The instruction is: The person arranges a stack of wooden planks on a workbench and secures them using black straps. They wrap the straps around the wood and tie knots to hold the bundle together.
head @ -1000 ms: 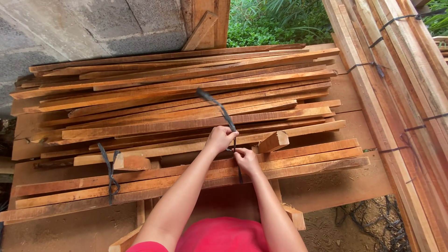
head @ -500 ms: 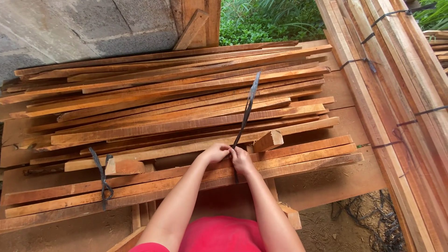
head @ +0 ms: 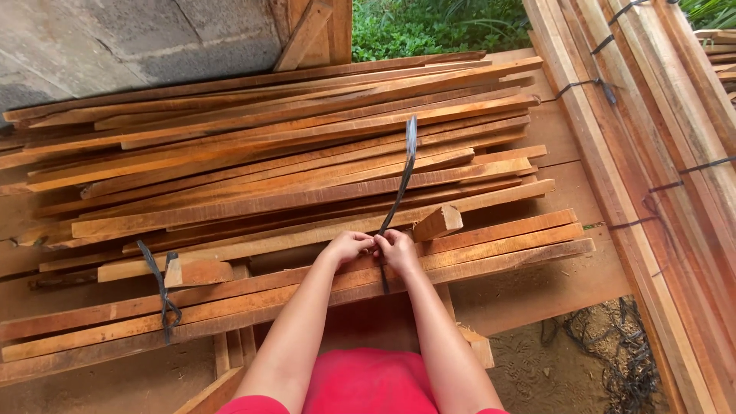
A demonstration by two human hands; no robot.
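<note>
We are pinching a dark, flat strap (head: 402, 178) with both hands pressed side by side, the left hand (head: 349, 247) and the right hand (head: 398, 248) touching knuckle to knuckle, fingers curled tight around its lower end. The strap is standing nearly upright from the hands, its long axis running away from us over the stack of wooden slats (head: 291, 165), leaning slightly right, with its free tip curling near the far slats. It is looking thin, ribbon-like and a little glossy. The slats under the strap are lying crosswise to it, long, narrow and rough-sawn, reddish-orange, loosely layered with uneven ends. A short wood offcut (head: 438, 222) is resting tilted on the stack, just right of the strap. Well to the left of the strap, a second dark strap (head: 159, 291) is sitting knotted around the near slats beside a small wood block (head: 198, 271). Far right of the strap, bundled planks (head: 652, 153) are leaning lengthwise, bound with dark bands. Beyond the stack we are seeing a grey block wall (head: 130, 38) and green foliage (head: 429, 27).
</note>
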